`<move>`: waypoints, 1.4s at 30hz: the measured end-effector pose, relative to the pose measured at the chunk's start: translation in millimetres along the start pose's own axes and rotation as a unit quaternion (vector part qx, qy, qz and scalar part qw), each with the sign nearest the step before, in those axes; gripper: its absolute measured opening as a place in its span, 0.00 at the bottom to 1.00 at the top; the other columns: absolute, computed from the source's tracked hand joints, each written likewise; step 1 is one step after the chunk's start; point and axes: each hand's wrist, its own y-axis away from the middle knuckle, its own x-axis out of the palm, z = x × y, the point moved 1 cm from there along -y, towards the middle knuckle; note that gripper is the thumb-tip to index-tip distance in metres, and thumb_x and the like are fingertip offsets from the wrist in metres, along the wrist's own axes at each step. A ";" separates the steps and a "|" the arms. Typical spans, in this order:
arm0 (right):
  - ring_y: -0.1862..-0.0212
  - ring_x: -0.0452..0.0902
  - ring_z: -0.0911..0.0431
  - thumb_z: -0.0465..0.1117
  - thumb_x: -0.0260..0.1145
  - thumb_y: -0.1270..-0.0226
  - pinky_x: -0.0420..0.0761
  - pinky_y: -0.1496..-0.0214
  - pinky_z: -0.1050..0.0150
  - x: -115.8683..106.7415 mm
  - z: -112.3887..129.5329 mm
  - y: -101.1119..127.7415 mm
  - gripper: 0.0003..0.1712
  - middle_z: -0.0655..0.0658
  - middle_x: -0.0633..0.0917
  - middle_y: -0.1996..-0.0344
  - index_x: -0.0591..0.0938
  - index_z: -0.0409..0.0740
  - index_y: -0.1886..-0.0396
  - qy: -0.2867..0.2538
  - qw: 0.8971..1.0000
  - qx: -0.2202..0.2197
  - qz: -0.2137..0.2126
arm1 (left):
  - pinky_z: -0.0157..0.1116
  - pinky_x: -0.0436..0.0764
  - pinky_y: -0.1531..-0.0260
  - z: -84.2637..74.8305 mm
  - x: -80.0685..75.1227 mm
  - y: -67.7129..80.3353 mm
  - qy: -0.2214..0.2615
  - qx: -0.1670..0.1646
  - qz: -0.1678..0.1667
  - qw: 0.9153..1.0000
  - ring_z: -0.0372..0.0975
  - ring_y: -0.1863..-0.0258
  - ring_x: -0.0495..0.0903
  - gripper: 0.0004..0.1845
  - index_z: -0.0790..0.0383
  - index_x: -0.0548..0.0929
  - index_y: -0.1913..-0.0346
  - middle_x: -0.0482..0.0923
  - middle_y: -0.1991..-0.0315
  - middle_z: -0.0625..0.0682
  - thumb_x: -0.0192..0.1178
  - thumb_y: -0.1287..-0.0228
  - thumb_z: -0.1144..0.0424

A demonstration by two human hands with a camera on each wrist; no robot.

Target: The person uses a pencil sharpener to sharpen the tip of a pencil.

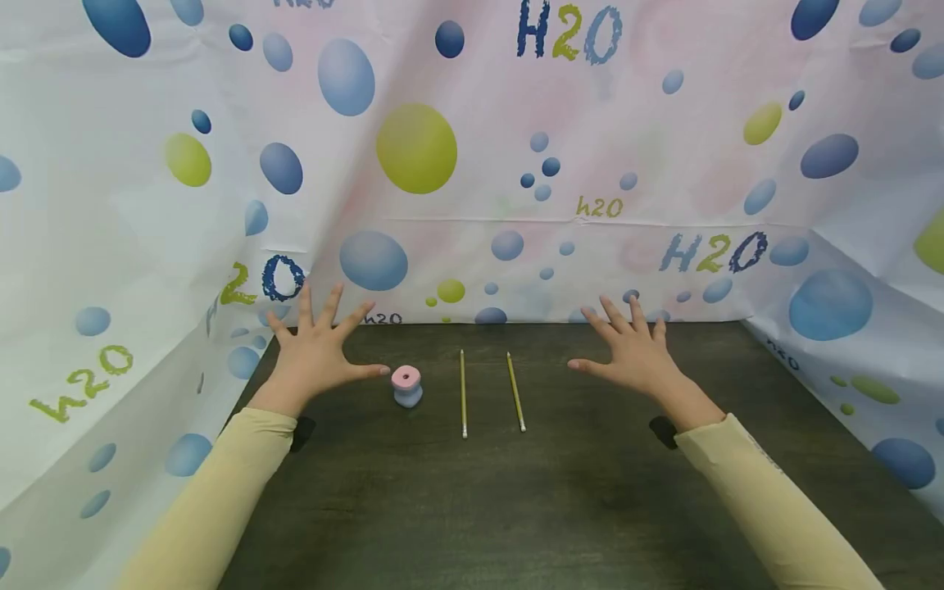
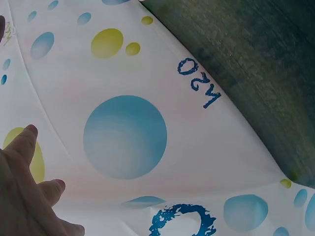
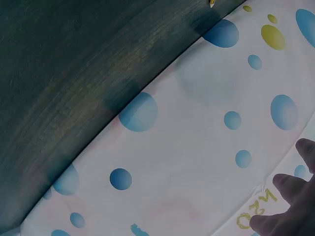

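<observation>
With both the left hand (image 1: 313, 354) and right hand (image 1: 634, 354) spread flat and holding nothing near the desk's (image 1: 472, 508) far edge, a careless sweep could probably roll the two thin yellow pencils (image 1: 463, 393) or topple the pink-and-blue round sharpener (image 1: 406, 386).

A small pencil sharpener (image 1: 407, 385) sat on the dark wooden table (image 1: 472, 508), near the back edge and toward the left side. It had a round pink top with a little hole in the middle and a pale blue bottom. It stood upright.

Two thin yellow pencils lay flat beside it, near the middle of the table. The left pencil (image 1: 463, 393) pointed almost straight at the back edge. The right pencil (image 1: 515, 392) leaned a little, with its far end tipped to the left. The two pencils lay side by side, not touching each other or the sharpener.
</observation>
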 end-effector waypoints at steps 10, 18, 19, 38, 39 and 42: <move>0.18 0.29 0.27 0.69 0.65 0.33 0.37 0.29 0.15 12.3 0.5 -1.7 0.54 0.35 0.49 0.16 0.56 0.51 0.17 -0.019 1.000 0.007 -0.017 | 0.85 0.31 0.38 4.2 11.6 -7.0 0.018 0.010 -0.004 1.000 0.70 0.20 0.23 0.58 0.40 0.52 0.17 0.34 0.15 0.63 0.68 0.47 0.27; 0.18 0.35 0.28 0.67 0.65 0.32 0.41 0.28 0.16 23.0 1.2 0.3 0.52 0.34 0.51 0.17 0.58 0.49 0.18 -0.032 0.999 0.008 -0.026 | 0.85 0.35 0.37 4.8 19.3 -4.7 0.040 0.006 -0.001 0.999 0.70 0.19 0.26 0.58 0.42 0.53 0.18 0.35 0.16 0.65 0.69 0.47 0.29; 0.18 0.36 0.28 0.67 0.65 0.32 0.42 0.28 0.16 24.4 0.9 0.6 0.52 0.34 0.51 0.17 0.59 0.49 0.18 -0.031 0.999 0.007 -0.027 | 0.85 0.36 0.37 4.8 20.3 -4.4 0.040 0.004 -0.001 0.999 0.70 0.19 0.27 0.58 0.41 0.53 0.17 0.36 0.16 0.65 0.69 0.47 0.28; 0.25 0.59 0.27 0.54 0.71 0.32 0.65 0.32 0.22 41.3 -0.9 9.6 0.44 0.28 0.65 0.24 0.67 0.40 0.23 -0.056 0.997 -0.023 -0.049 | 0.79 0.58 0.35 1.1 39.4 6.2 0.055 -0.017 0.012 0.998 0.71 0.22 0.51 0.57 0.49 0.55 0.18 0.52 0.19 0.69 0.66 0.44 0.28; 0.25 0.60 0.27 0.54 0.70 0.32 0.65 0.32 0.23 42.1 -0.8 10.3 0.44 0.28 0.66 0.25 0.68 0.39 0.24 -0.060 0.997 -0.024 -0.047 | 0.79 0.60 0.35 0.9 40.3 7.1 0.056 -0.018 0.012 0.998 0.71 0.23 0.53 0.57 0.49 0.55 0.18 0.53 0.20 0.69 0.66 0.44 0.28; 0.26 0.62 0.27 0.54 0.70 0.31 0.67 0.31 0.24 44.7 -0.8 12.0 0.42 0.27 0.68 0.26 0.69 0.38 0.24 -0.067 0.997 -0.022 -0.039 | 0.77 0.63 0.36 -0.2 43.1 10.2 0.065 -0.023 0.013 0.998 0.70 0.25 0.59 0.55 0.52 0.56 0.18 0.58 0.22 0.70 0.65 0.42 0.29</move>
